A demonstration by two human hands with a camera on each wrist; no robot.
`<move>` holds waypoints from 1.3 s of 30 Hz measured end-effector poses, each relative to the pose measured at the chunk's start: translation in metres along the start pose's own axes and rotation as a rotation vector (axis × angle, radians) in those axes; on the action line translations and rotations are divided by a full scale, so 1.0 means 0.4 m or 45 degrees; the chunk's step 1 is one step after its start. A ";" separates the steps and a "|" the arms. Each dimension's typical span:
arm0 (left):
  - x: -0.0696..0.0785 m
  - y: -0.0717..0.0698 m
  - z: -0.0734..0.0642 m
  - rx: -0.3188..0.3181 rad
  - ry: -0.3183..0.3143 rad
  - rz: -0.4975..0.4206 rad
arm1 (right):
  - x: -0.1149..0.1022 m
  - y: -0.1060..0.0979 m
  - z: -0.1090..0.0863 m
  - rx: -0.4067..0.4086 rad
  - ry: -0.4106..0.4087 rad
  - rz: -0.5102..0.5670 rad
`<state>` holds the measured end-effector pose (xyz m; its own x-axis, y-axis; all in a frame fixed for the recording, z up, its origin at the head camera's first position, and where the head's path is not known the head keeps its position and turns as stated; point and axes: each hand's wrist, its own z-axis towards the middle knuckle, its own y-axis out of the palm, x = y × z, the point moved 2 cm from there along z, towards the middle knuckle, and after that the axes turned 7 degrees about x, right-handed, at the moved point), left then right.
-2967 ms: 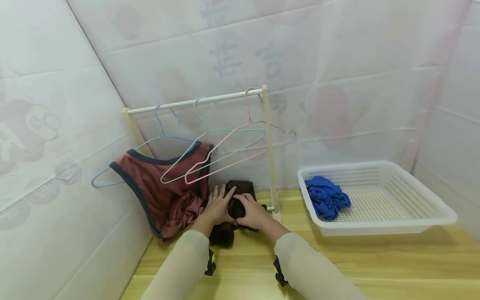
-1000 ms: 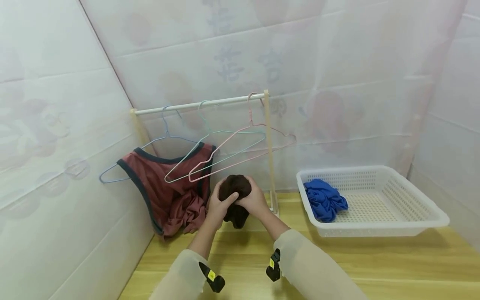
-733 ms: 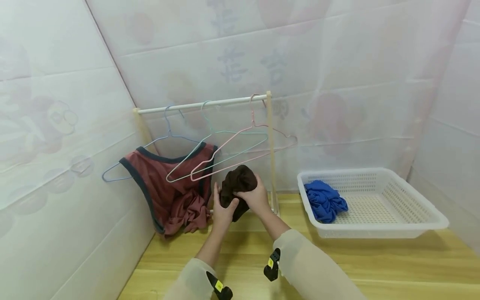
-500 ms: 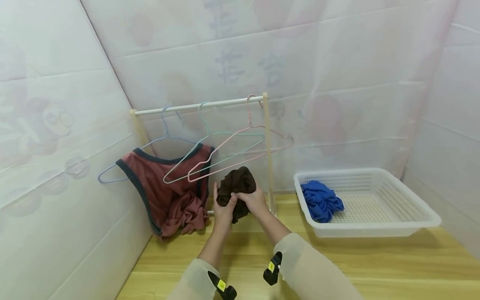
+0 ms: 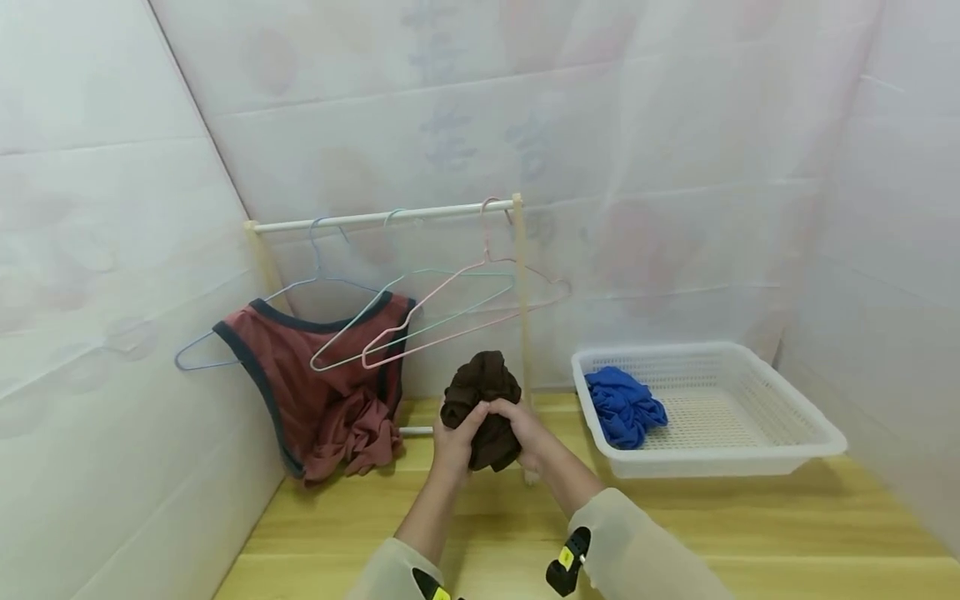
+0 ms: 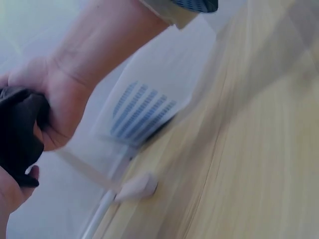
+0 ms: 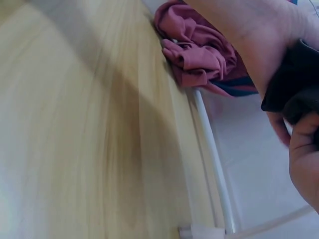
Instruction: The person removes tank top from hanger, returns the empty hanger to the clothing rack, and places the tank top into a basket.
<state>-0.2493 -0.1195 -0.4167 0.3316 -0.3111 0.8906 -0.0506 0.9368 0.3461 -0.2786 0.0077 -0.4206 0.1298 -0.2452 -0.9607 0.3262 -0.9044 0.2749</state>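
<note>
head view: left hand and right hand grip the bunched brown cloth above the table, toward its back edge; probably best teased apart from one end.

Just beyond the hands, the pink hanger and green hanger bar the way upward, and the rack's right post stands close behind. The maroon tank top blocks the left. Rightward, bare table runs in front of the white basket, itself open beyond the blue cloth.
</note>
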 end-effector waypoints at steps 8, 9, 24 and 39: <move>-0.010 0.066 -0.012 0.029 0.048 0.041 | -0.027 -0.050 -0.054 0.120 -0.117 -0.092; -0.011 0.075 -0.014 0.033 0.054 0.049 | -0.032 -0.058 -0.061 0.162 -0.120 -0.132; -0.046 0.233 -0.022 0.059 0.015 0.039 | -0.110 -0.178 -0.155 0.692 -0.743 -0.580; -0.091 0.352 0.025 -0.154 -0.179 0.030 | -0.164 -0.279 -0.210 0.600 -0.754 -1.035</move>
<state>-0.2779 0.0220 -0.3976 0.1961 -0.2999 0.9336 0.0593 0.9540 0.2940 -0.2449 0.1539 -0.3851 -0.4697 0.4668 -0.7493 -0.2937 -0.8830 -0.3661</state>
